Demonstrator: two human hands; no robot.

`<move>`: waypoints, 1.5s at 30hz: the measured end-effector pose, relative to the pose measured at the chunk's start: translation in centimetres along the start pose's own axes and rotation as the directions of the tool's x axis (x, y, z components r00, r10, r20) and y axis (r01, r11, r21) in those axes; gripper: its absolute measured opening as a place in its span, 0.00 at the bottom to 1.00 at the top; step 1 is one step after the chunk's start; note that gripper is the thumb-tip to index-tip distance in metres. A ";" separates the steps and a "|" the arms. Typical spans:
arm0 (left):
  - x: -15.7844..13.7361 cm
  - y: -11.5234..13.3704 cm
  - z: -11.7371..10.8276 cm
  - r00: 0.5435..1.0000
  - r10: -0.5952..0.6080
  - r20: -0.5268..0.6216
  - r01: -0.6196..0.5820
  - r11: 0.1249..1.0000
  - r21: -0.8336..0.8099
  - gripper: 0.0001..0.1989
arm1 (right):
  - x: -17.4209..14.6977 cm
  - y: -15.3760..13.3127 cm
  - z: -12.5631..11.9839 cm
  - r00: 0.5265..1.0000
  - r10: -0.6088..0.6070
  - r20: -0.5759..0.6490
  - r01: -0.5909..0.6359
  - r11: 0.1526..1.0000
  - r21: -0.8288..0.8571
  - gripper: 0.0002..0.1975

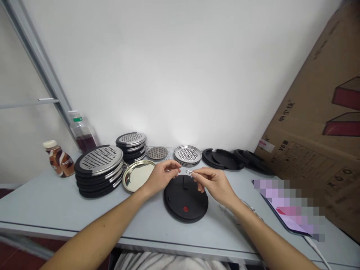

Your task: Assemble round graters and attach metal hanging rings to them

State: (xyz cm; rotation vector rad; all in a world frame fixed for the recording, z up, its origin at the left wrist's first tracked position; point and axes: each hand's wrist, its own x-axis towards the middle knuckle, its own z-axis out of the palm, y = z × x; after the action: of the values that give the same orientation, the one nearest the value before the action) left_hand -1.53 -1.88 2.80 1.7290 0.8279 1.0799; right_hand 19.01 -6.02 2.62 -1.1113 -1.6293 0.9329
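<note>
A small shiny metal clip (189, 172), too small to make out fully, is pinched between the thumb and fingers of my right hand (211, 182). My left hand (164, 174) faces it with thumb and fingertips brought together; whatever they hold, if anything, is too small to see. Both hands hover over the far part of a round black disc (182, 198) with a slot and a red spot, lying flat on the table. Left of it, partly behind my left hand, lies a shiny gold-toned round plate (139, 177).
Stacks of round graters with black rims (99, 161) (131, 140) stand at left, near two bottles (59, 159) (83, 133). Loose grater discs (187, 154) and black rings (225, 159) line the wall. A phone (287, 210) with a cable and a cardboard box (315, 150) are at right.
</note>
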 end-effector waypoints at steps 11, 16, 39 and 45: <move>-0.7 0.3 1.2 0.996 -0.015 0.088 0.023 0.995 -0.093 0.13 | -0.2 0.9 1.6 0.985 -0.156 -0.073 0.143 0.977 -0.158 0.12; -1.1 0.5 1.6 0.997 0.016 0.073 -0.013 0.999 -0.044 0.10 | -0.1 0.3 1.7 0.994 -0.101 -0.050 0.102 0.995 0.011 0.20; 0.3 -1.6 1.7 0.979 0.177 -0.099 -0.131 0.924 0.360 0.07 | 1.8 3.3 1.2 0.959 -0.269 -0.088 0.235 0.930 -0.282 0.10; 0.9 -3.1 1.9 0.981 0.184 -0.067 -0.145 0.911 0.387 0.07 | 2.2 4.2 1.2 0.945 -0.320 -0.070 0.275 0.892 -0.359 0.11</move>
State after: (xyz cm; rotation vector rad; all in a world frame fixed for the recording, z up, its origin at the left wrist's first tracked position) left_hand 0.33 -0.56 -0.21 2.1134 1.0231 1.1854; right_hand 18.52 -2.73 -0.98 -1.0828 -1.8356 0.3741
